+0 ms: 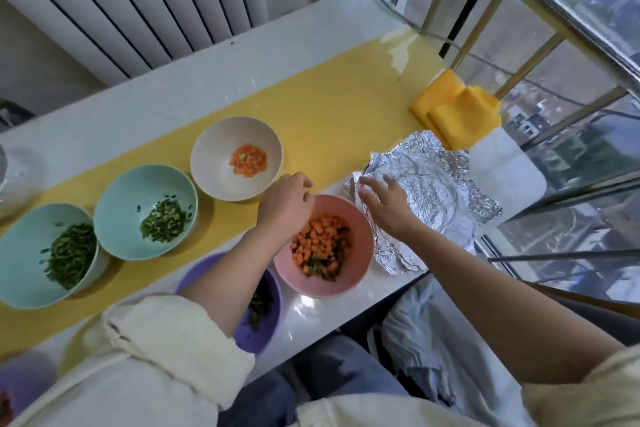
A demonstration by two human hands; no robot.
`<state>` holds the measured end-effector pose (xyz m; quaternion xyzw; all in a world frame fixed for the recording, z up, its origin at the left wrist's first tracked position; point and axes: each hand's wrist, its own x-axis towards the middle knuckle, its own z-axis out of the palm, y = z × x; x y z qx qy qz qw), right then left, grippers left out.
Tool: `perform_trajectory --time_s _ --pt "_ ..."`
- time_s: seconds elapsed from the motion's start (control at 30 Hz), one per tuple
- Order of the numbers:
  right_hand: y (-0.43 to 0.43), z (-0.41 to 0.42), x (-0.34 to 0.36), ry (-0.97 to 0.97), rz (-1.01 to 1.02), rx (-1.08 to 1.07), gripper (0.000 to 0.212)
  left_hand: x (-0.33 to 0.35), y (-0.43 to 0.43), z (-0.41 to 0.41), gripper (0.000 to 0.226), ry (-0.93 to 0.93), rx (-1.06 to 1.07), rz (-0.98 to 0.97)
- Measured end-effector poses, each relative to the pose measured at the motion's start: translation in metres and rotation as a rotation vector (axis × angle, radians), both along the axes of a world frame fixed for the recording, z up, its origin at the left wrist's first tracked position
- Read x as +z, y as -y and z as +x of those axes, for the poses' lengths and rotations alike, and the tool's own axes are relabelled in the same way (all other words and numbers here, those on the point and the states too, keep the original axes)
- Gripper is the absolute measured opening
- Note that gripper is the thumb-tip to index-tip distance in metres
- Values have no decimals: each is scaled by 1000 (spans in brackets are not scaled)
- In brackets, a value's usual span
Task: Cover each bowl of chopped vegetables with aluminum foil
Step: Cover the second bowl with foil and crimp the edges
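1 bowl is judged done: the foil (pixel 433 191) is draped over it at the right end of the table (pixel 329 322) & is pressed at its left edge by the right hand (pixel 384 204), fingers spread flat. The left hand (pixel 285 201) is held over the far rim of the pink bowl (pixel 311 282), fingers loosely curled, nothing gripped. Not yet covered, veg exposed: pink bowl, white bowl (pixel 214 170), mint bowl (pixel 128 204), teal bowl (pixel 20 253), purple bowl (pixel 270 308). Most of the job is left.

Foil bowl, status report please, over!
Right hand flat, pressing foil onto covered bowl. Left hand at pink bowl rim, grip unclear. Other bowls uncovered. Nothing blocking.
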<state>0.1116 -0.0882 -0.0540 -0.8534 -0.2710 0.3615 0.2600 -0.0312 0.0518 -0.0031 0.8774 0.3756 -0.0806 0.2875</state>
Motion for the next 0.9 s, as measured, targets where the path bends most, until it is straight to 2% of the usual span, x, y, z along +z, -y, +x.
perform_trajectory --time_s 0.07,0.13,0.23,0.37,0.43,0.57,0.6,0.73,0.9 --pt "2 5 -9 -3 -96 79 53 3 4 18 27 61 -16 -32" --pt "7 8 -10 -13 -63 87 65 3 8 35 26 99 -28 -87" --pt "14 14 -7 -56 19 70 44 -3 10 61 24 137 -27 -181" --pt "22 27 -11 -76 61 65 36 -15 16 92 27 90 -106 -304" --pt "23 32 -12 -71 111 -5 35 -23 19 105 30 -2 -153 -301" --pt "31 44 -22 188 83 -57 43 -39 23 121 27 -190 -204 -254" --pt "34 46 -24 204 57 -43 47 -42 23 123 26 -212 -201 -234" --pt "39 51 -25 176 58 17 55 -45 27 130 25 -242 -173 -212" --pt "39 54 -21 140 91 -7 52 -44 32 127 8 -128 -67 -254"
